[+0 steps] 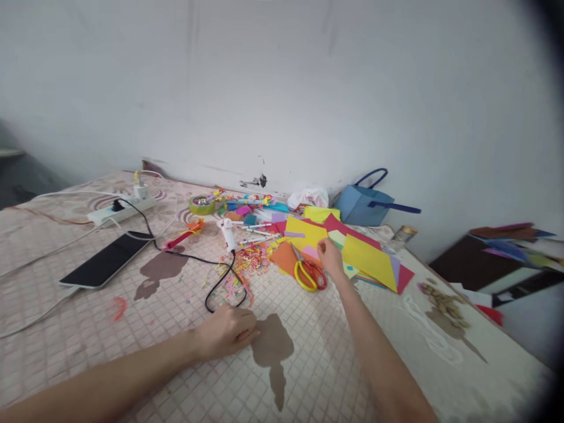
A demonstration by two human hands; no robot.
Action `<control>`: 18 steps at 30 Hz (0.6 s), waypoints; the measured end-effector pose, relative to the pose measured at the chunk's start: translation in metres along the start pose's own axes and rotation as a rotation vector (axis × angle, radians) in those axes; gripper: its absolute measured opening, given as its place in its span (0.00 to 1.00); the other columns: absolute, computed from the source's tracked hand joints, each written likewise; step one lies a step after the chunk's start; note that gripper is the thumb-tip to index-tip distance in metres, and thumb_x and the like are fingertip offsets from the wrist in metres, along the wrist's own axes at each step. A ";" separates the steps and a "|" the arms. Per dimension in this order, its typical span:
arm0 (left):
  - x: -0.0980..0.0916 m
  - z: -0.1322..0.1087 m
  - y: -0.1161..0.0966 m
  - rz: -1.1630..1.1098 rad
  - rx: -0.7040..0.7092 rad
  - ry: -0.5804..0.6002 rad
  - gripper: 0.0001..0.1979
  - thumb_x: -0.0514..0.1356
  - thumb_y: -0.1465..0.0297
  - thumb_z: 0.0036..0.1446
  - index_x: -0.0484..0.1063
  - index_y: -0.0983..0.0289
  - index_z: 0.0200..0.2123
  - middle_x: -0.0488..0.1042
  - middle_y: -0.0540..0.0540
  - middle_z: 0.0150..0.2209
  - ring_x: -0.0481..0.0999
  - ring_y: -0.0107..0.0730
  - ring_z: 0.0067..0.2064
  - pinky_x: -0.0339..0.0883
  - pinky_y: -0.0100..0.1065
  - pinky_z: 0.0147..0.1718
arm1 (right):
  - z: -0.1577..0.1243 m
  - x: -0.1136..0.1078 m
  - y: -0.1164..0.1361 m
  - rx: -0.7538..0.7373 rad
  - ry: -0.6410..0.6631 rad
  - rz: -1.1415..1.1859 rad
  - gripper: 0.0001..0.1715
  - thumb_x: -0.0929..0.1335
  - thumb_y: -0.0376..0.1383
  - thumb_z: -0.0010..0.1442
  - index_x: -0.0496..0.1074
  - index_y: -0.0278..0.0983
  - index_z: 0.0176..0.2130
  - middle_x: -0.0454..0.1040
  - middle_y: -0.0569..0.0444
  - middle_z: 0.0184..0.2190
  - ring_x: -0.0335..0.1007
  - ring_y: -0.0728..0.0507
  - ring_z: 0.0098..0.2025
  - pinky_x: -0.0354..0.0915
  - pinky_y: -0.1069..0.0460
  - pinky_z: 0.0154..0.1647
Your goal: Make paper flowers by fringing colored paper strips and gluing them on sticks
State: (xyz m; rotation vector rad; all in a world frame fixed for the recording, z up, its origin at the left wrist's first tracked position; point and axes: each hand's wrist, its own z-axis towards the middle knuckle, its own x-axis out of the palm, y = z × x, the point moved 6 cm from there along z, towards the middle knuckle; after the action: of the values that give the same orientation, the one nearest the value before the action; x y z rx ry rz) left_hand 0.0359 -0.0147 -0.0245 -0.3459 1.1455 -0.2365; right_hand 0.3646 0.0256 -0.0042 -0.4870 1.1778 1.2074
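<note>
My left hand (228,332) rests on the quilted white tablecloth with its fingers curled in, and nothing shows in it. It lies just below the looped black cord of a white glue gun (227,236). My right hand (330,256) reaches out over a spread of coloured paper, its fingers bent together; whatever they may hold is hidden. Close on its left lie scissors (305,275) with yellow and red handles, on orange paper (284,257). Yellow sheets (368,260) are to its right and a yellow sheet (308,232) lies behind it.
A tablet (106,261) and a white power strip (123,210) with cables are at left. Small paper strips (251,261), white pens and a roll of green tape (202,205) lie mid-table. A blue paper bag (365,204) and a glass jar (403,236) stand near the wall.
</note>
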 end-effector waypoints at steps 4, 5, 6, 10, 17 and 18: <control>0.000 0.000 0.000 -0.031 0.022 -0.030 0.13 0.50 0.73 0.59 0.54 0.63 0.21 0.62 0.48 0.22 0.62 0.23 0.23 0.50 0.29 0.22 | 0.034 0.006 -0.016 0.081 0.189 -0.072 0.17 0.65 0.38 0.62 0.66 0.35 0.51 0.68 0.48 0.49 0.69 0.42 0.45 0.68 0.43 0.43; 0.001 0.000 0.000 -0.033 0.024 -0.029 0.13 0.50 0.74 0.58 0.54 0.63 0.21 0.62 0.48 0.22 0.62 0.23 0.23 0.50 0.29 0.22 | 0.039 0.010 -0.016 0.099 0.228 -0.079 0.17 0.65 0.38 0.62 0.66 0.35 0.51 0.68 0.48 0.49 0.69 0.42 0.45 0.68 0.43 0.43; 0.001 0.000 0.000 -0.029 0.023 -0.024 0.13 0.50 0.74 0.58 0.54 0.63 0.21 0.62 0.48 0.22 0.62 0.23 0.23 0.50 0.29 0.23 | 0.043 0.013 -0.015 0.118 0.259 -0.081 0.17 0.65 0.38 0.62 0.66 0.35 0.51 0.68 0.48 0.49 0.69 0.42 0.45 0.68 0.43 0.43; 0.003 0.000 0.002 0.009 0.009 0.013 0.13 0.50 0.73 0.58 0.54 0.63 0.21 0.63 0.48 0.22 0.62 0.23 0.24 0.50 0.29 0.23 | 0.050 0.017 -0.008 0.158 0.285 -0.041 0.18 0.65 0.38 0.62 0.66 0.34 0.51 0.68 0.48 0.49 0.69 0.42 0.45 0.68 0.43 0.43; 0.002 -0.003 0.007 -0.072 -0.032 -0.030 0.13 0.51 0.72 0.57 0.53 0.63 0.21 0.60 0.47 0.21 0.59 0.23 0.23 0.50 0.29 0.22 | 0.039 -0.033 0.009 0.094 -0.088 0.103 0.17 0.65 0.38 0.62 0.65 0.34 0.51 0.68 0.48 0.49 0.69 0.42 0.45 0.68 0.43 0.43; 0.001 -0.002 0.008 -0.101 -0.058 -0.048 0.14 0.51 0.72 0.57 0.53 0.63 0.20 0.58 0.46 0.20 0.58 0.23 0.22 0.49 0.29 0.22 | 0.030 -0.041 0.016 0.073 -0.178 0.126 0.17 0.64 0.38 0.62 0.66 0.35 0.50 0.68 0.48 0.49 0.68 0.42 0.45 0.67 0.43 0.44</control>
State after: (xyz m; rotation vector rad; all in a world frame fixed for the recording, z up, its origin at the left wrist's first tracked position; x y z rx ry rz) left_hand 0.0342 -0.0080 -0.0293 -0.4588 1.0906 -0.2827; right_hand 0.3673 0.0371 0.0474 -0.2482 1.1077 1.2833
